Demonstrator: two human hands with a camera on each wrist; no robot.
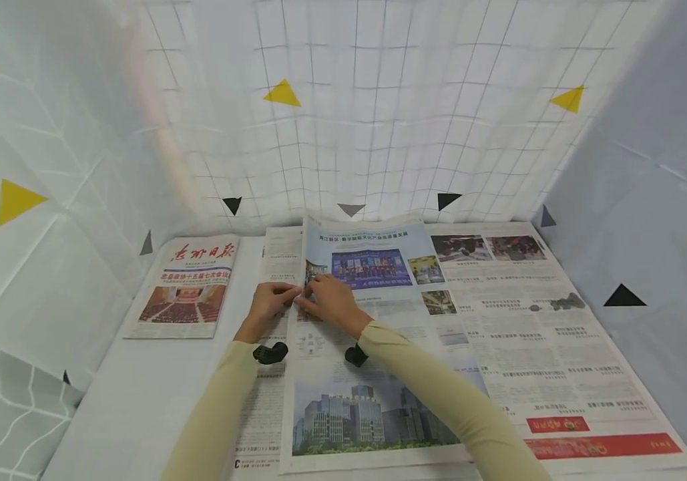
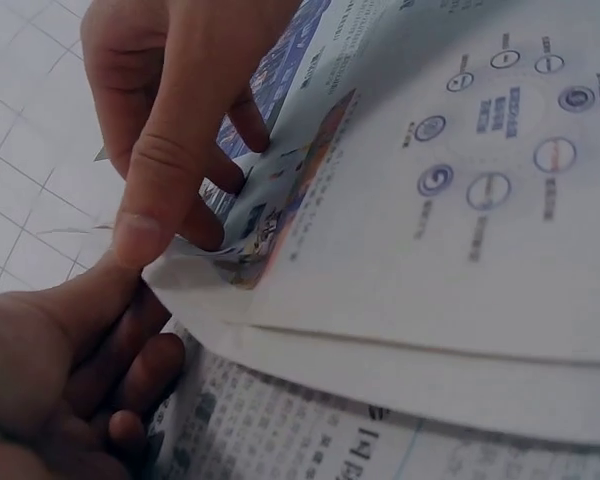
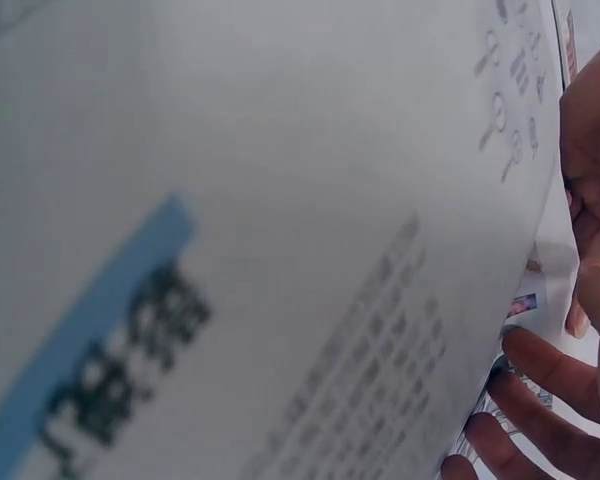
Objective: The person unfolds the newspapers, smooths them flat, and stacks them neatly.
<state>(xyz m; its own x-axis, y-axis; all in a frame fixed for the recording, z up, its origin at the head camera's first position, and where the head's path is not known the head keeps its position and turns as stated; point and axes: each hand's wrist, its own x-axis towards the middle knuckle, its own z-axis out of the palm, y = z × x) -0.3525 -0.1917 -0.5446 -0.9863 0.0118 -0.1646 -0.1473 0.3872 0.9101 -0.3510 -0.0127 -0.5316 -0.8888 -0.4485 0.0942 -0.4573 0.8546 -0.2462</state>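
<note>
A folded newspaper (image 1: 367, 337) with photos of a stage event and tall buildings lies over a wider spread of newsprint. At its left edge, my left hand (image 1: 268, 307) pinches the paper, some fingers curled beneath the border in the left wrist view. Right beside it, my right hand (image 1: 334, 304) grips the same edge, its thumb (image 2: 142, 238) at the border and its other fingers on the printed face. The two hands nearly meet. In the left wrist view the edge shows more than one layer, lifted slightly off the sheet below.
Another folded newspaper (image 1: 182, 290) with red headline characters lies at the left on the white table (image 1: 133, 401). The wider newspaper spread (image 1: 535, 354) extends right. White gridded sheeting (image 1: 367, 133) with yellow and black triangles walls the back and sides.
</note>
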